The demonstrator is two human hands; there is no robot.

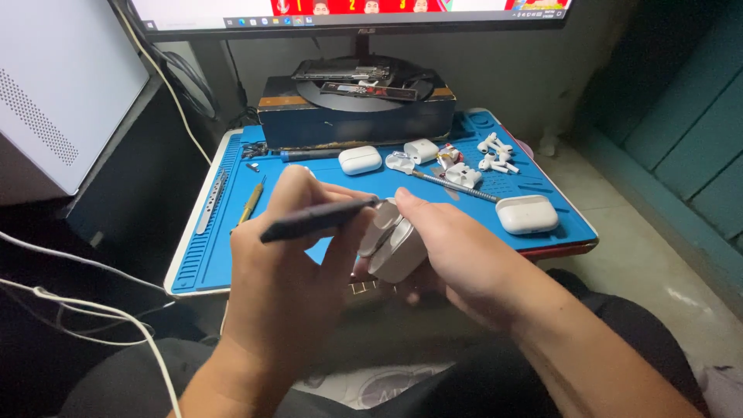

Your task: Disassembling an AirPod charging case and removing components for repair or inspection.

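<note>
- Your left hand grips a dark thin tool, tip pointing right into the case.
- Your right hand is wrapped round a white earbud case, thumb on top, lid looks cracked open.
- Both hands meet just in front of the blue mat on the bench.
- Beyond your right hand: closed white case, loose earbuds, a metal tool.
- Beyond your left hand: another white case, tweezers.
</note>
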